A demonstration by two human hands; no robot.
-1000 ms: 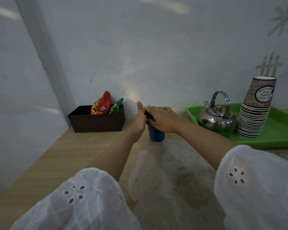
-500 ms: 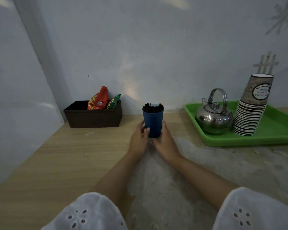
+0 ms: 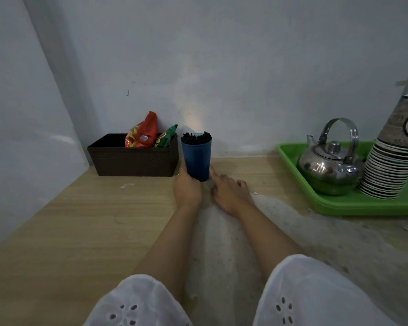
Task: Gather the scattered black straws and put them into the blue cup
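The blue cup (image 3: 196, 161) stands upright on the wooden counter (image 3: 92, 220), close to the wall and right beside the dark basket. A bundle of black straws (image 3: 196, 139) fills it, their tips poking just above the rim. My left hand (image 3: 186, 188) grips the cup's lower left side, thumb up along its wall. My right hand (image 3: 229, 192) rests on the counter just right of the cup's base; its thumb reaches to the cup and its fingers lie loosely bent on the surface. I see no loose straws on the counter.
A dark woven basket (image 3: 132, 158) with snack packets (image 3: 143, 135) sits at the back left, against the corner wall. At the right, a green tray (image 3: 339, 205) carries a steel kettle (image 3: 329, 165) and a leaning stack of paper cups (image 3: 391, 161).
The cup of straws has moved back and left, from mid-counter to beside the basket. My right hand has come off its side and now lies on the counter.
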